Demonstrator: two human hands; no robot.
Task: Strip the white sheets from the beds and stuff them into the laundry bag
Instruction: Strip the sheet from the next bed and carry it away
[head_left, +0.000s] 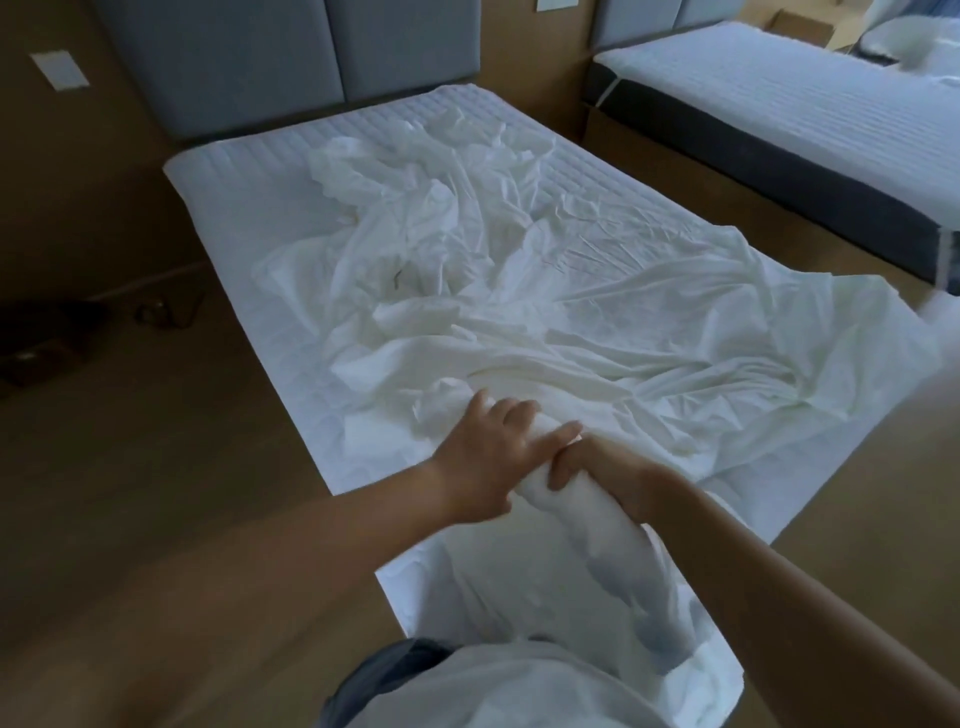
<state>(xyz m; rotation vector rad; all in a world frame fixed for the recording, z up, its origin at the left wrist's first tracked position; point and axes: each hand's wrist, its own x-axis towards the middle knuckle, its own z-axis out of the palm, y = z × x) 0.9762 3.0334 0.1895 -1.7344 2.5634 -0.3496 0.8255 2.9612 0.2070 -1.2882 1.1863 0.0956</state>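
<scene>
The left hand (483, 460) and right hand (610, 475) are gripping the bunched white sheet (524, 493) at the bed (249, 208) foot. Fingers of both are curling round it.

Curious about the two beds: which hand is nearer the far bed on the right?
Right. The right hand grips the sheet toward the far bed; the left hand grips beside it, farther off.

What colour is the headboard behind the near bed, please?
The headboard is grey-blue, best seen in the head view.
</scene>
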